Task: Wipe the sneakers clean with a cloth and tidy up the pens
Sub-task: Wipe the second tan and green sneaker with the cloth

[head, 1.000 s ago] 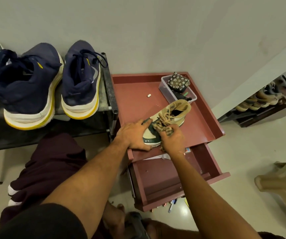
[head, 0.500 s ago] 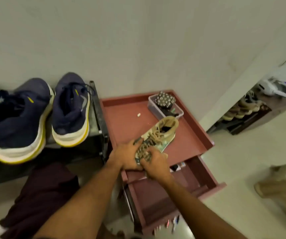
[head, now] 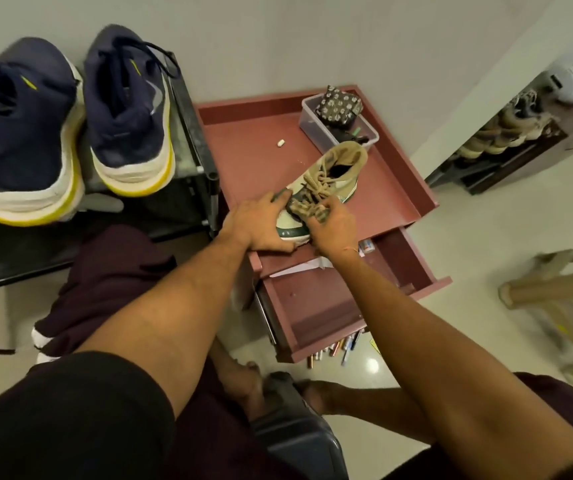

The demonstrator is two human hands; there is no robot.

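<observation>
A tan, cream and green sneaker lies on the red cabinet top, toe toward me. My left hand grips the toe and left side of the sneaker. My right hand presses a small checked cloth onto the laces near the toe, fingers curled round it. Several pens lie on the floor under the open red drawer.
Two navy sneakers with white and yellow soles sit on a dark rack at left. A clear box with a patterned pouch stands at the cabinet's back right, a small white bit near it. A shoe shelf and a wooden stool are at right.
The camera view has swung about. Both hands stay on the tan sneaker; the right hand with the cloth has shifted slightly over the laces near the toe.
</observation>
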